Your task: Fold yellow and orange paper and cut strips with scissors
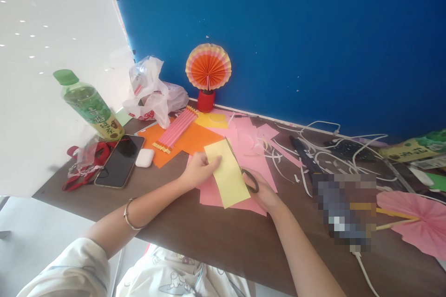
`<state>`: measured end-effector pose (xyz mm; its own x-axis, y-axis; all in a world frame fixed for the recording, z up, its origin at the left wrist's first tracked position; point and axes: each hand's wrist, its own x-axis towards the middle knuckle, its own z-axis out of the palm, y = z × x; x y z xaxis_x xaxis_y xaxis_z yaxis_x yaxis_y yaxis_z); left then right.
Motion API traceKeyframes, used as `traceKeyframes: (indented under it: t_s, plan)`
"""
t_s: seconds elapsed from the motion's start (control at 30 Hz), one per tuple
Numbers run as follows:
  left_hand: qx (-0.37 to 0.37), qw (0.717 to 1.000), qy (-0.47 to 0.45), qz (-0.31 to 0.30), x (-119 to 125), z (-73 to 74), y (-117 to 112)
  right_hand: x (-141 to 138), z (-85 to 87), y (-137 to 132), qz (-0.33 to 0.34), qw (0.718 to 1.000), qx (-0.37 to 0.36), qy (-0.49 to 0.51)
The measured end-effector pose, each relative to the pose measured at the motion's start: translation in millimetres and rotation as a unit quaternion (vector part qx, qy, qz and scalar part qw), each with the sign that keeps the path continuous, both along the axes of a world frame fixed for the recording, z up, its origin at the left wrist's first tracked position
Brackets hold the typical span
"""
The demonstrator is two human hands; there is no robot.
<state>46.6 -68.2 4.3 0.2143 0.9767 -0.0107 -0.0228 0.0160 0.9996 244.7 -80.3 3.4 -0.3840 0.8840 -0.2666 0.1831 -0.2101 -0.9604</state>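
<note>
My left hand (pixel 199 170) pinches a pale yellow sheet of paper (pixel 228 181) near its left edge, thumb on top. My right hand (pixel 265 192) is closed around the black handles of a pair of scissors (pixel 251 181). The scissor blades lie along the right edge of the yellow paper, pointing away from me; whether they are cutting into it I cannot tell. Under both hands lie pink paper sheets (pixel 254 148). Beyond my left hand is an orange sheet (pixel 205 135), with a pleated pink strip (pixel 177 127) edged in yellow on it.
A round folded paper fan (pixel 208 67) stands in a red holder (pixel 206 101) by the blue wall. To the left are a green-capped bottle (pixel 92 106), a phone (pixel 120 161), a white earbud case (pixel 145 158) and a plastic bag (pixel 149 93). White cables (pixel 334 153) and a pink fan (pixel 418 222) lie right.
</note>
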Motion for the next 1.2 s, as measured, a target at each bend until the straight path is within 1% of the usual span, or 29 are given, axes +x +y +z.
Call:
traceKeyframes:
  t_s: [0.2, 0.4, 0.53, 0.6, 0.67, 0.73, 0.77, 0.83, 0.87, 0.93, 1.03, 1.1, 1.2]
  plan:
    - [0.006, 1.000, 0.007, 0.007, -0.5, -2.1, 1.1, 0.7, -0.7, 0.0, -0.015, 1.000, 0.012, -0.011]
    - [0.001, 1.000, -0.010, -0.003, 0.1, -2.5, 0.9, 1.5, -2.1, 0.3, -0.016, 1.000, -0.002, -0.007]
    - [-0.005, 1.000, -0.025, 0.012, -2.5, -1.8, 2.7, 3.7, -0.6, 2.7, -0.025, 1.000, 0.005, 0.019]
    - [0.010, 0.998, -0.037, 0.054, -9.2, -0.4, 7.7, 6.6, -0.2, 4.5, -0.043, 0.998, 0.018, 0.046]
    - [0.037, 0.987, -0.042, 0.150, -20.3, 0.8, 16.5, 10.1, -1.0, 6.3, -0.078, 0.994, 0.034, 0.074]
    - [0.048, 0.964, -0.041, 0.259, -33.7, 1.2, 28.3, 13.3, -2.5, 7.7, -0.126, 0.986, 0.046, 0.101]
    - [0.044, 0.953, -0.051, 0.295, -40.3, 1.0, 34.6, 14.5, -3.2, 8.2, -0.151, 0.981, 0.052, 0.111]
    - [0.033, 0.936, -0.095, 0.338, -51.1, -0.4, 46.3, 16.6, -3.4, 9.1, -0.203, 0.970, 0.068, 0.111]
    - [0.024, 0.928, -0.125, 0.349, -54.8, -1.3, 51.2, 17.7, -2.9, 9.6, -0.229, 0.966, 0.079, 0.093]
    - [0.007, 0.921, -0.175, 0.349, -59.0, -3.5, 58.1, 21.1, -1.1, 10.9, -0.285, 0.952, 0.106, 0.019]
    - [-0.004, 0.919, -0.226, 0.323, -59.7, -6.2, 62.2, 31.9, 0.2, 14.6, -0.370, 0.913, 0.126, -0.114]
    - [-0.005, 0.921, -0.235, 0.309, -59.5, -7.4, 62.4, 42.5, -0.6, 17.6, -0.407, 0.889, 0.129, -0.168]
    - [-0.032, 0.931, -0.199, 0.304, -60.9, -9.0, 61.8, 58.4, -1.6, 20.6, -0.438, 0.852, 0.151, -0.246]
